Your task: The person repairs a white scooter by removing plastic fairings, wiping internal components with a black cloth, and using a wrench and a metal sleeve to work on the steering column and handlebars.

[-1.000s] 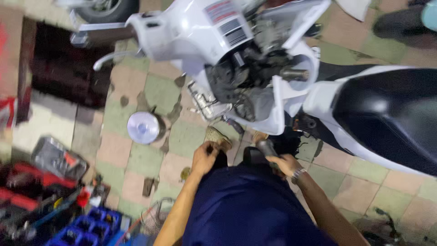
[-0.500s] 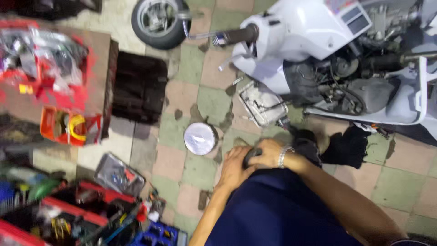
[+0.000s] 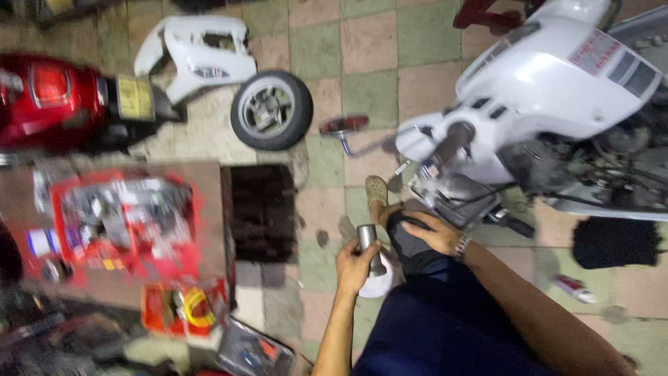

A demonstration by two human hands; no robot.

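Note:
My left hand (image 3: 355, 267) is closed around a short grey metal cylinder (image 3: 367, 240), held upright above a round white tin (image 3: 379, 285) on the floor. My right hand (image 3: 435, 233) rests flat on my dark-trousered knee (image 3: 410, 251), fingers spread, holding nothing; a metal watch is on that wrist. My sandalled foot (image 3: 376, 191) shows just beyond the knee. A white scooter (image 3: 550, 83) with its side panels off and engine exposed stands right in front of me.
A loose scooter wheel (image 3: 271, 110) and white body panel (image 3: 198, 52) lie ahead left, beside a red scooter (image 3: 49, 104). A low table with a red tray of parts (image 3: 122, 219) is at left. A dark floor grate (image 3: 261, 212), black rag (image 3: 616, 242) and small tube (image 3: 574, 287) lie nearby.
My view swung upward and left as I rose. My left hand has lifted the grey cylinder off the floor area, and my right hand stays on the knee.

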